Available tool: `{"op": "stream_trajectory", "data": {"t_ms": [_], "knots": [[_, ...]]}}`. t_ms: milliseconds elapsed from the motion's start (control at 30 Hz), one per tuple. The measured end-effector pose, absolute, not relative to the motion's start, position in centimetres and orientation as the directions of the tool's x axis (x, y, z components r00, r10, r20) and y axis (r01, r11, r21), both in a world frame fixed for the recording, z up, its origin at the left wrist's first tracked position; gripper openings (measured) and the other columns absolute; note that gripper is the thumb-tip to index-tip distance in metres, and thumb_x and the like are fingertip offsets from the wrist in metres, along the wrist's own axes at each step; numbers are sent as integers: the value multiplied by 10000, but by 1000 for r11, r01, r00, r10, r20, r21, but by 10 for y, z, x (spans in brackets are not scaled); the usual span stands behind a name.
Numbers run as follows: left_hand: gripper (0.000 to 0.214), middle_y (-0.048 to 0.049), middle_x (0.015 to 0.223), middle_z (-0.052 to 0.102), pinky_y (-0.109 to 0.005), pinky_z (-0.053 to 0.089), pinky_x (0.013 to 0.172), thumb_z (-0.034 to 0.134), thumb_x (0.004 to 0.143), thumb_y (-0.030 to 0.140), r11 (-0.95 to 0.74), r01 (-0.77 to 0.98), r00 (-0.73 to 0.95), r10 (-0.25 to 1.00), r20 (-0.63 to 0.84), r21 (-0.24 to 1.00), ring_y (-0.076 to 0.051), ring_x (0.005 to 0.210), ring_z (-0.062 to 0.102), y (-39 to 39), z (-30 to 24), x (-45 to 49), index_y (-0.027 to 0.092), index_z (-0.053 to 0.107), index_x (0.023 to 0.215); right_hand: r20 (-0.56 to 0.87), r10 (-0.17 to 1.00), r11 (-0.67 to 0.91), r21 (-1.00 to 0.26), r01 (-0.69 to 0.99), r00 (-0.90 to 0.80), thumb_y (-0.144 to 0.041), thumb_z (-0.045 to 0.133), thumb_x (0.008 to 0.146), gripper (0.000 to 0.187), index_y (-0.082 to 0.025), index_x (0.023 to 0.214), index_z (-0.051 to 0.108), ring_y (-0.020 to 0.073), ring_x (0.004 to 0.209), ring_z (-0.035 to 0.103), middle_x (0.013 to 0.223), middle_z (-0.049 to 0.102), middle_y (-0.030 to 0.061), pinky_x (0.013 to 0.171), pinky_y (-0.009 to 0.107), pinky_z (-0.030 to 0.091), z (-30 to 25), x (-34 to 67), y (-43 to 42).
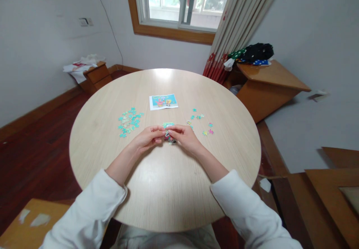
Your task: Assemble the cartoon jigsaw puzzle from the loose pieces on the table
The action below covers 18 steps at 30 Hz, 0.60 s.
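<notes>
Both hands meet at the middle of the round table (165, 189). My left hand (148, 137) pinches thumb and fingertips at a small jigsaw puzzle piece. From the other side, my right hand (185, 137) closes its thumb and fingers on the same spot. Beneath and around the fingertips is a small patch of colourful puzzle pieces (168, 124), largely covered by the hands, so I cannot tell how they are joined. Mostly teal loose puzzle pieces (129, 122) are spread left of my left hand. Several more loose pieces (211, 131), pink, yellow and teal, lie right of my right hand.
A printed cartoon picture (164, 101) lies flat beyond the hands. Behind the table are a window (179, 2) and a curtain (238, 17). A wooden cabinet (272, 80) with dark cloths (256, 52) stands at the right. A wooden stool (36, 223) is at the lower left.
</notes>
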<state>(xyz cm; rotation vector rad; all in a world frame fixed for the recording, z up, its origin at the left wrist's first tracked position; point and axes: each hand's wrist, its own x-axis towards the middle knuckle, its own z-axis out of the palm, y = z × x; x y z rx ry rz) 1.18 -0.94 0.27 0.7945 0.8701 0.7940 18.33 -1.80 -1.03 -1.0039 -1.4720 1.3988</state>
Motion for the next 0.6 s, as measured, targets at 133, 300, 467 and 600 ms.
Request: {"op": "stream_trajectory", "data": {"t_ms": [133, 300, 467, 600], "knots": [[299, 13, 593, 554, -161, 221, 427, 830, 485, 188, 471, -251, 423, 839, -342, 846, -31, 501, 405, -13, 5, 17, 100, 605, 662, -3, 943, -26, -997, -66, -333, -395, 747, 647, 326, -168, 879, 713, 119, 667, 596, 776, 691, 44, 669, 291, 474, -9, 185, -18], [281, -1, 606, 566, -174, 222, 433, 812, 513, 229, 446, -202, 422, 843, -334, 872, -39, 504, 406, -15, 8, 17, 105, 600, 649, -59, 936, -81, -995, -49, -346, -328, 768, 615, 357, -152, 917, 695, 107, 616, 585, 698, 664, 20, 628, 272, 463, -1, 193, -18], [220, 4, 569, 550, -193, 210, 426, 759, 583, 261, 332, -96, 294, 910, -292, 938, -38, 464, 361, -17, 11, 15, 121, 600, 644, -115, 953, -110, -993, 33, -281, -288, 759, 600, 294, -119, 825, 675, 100, 525, 565, 610, 634, 7, 543, 254, 456, 4, 211, -17], [172, 13, 528, 534, -208, 186, 420, 714, 620, 264, 216, 14, 217, 953, -213, 976, -36, 429, 300, -18, 12, 15, 129, 612, 652, -183, 947, -160, -981, 105, -264, -271, 748, 604, 233, -120, 745, 640, 108, 509, 584, 596, 647, 20, 527, 251, 472, 2, 219, -19]]}}
